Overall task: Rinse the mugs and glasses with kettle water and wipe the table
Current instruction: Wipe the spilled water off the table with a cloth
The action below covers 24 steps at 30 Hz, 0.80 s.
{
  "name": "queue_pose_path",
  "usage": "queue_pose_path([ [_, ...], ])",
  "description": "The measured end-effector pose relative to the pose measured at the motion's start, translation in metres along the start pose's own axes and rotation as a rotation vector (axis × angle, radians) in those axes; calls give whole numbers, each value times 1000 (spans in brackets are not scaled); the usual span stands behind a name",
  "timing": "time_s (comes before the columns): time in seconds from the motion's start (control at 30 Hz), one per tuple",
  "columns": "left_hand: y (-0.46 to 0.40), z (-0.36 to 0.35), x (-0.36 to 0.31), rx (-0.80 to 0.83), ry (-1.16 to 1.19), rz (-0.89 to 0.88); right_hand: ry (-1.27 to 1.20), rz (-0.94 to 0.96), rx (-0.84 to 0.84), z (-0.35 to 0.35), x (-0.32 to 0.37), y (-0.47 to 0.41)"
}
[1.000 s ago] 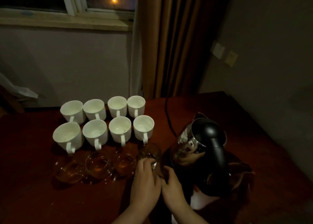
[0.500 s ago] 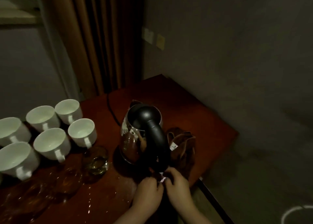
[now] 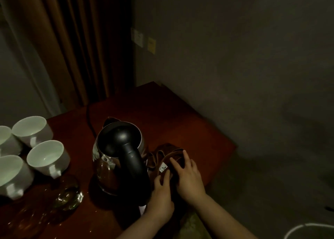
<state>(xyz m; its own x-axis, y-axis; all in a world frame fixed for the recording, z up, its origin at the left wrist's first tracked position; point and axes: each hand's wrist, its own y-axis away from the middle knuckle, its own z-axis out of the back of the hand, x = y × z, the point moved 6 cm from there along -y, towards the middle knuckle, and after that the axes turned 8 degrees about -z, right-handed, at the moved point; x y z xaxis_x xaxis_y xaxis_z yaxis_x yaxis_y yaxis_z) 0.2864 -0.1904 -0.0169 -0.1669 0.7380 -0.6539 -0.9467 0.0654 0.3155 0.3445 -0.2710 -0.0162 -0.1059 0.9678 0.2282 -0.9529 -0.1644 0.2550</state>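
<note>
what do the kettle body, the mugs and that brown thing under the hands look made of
Kettle: body looks like polished metal, mirror reflections; handle matte black, likely plastic.
Mugs: glossy white, probably glazed ceramic.
Brown cloth: soft fabric, folds and a sewn label; both hands rest on it.

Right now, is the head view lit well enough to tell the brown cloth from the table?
Head view: dim overall; the folded brown cloth nearly blends into the reddish-brown wooden table, told mainly by its folds and white tag. White ceramic mugs stand out; the clear glass shows only glints.
</note>
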Motion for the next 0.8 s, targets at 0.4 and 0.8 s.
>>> queue_pose_path([
  [0.4, 28, -7, 21, 22, 267, 49, 266, 247, 12, 14, 4, 3],
  [0.8, 143, 54, 94, -36, 749, 139, -693, 26, 133, 28, 46, 81],
])
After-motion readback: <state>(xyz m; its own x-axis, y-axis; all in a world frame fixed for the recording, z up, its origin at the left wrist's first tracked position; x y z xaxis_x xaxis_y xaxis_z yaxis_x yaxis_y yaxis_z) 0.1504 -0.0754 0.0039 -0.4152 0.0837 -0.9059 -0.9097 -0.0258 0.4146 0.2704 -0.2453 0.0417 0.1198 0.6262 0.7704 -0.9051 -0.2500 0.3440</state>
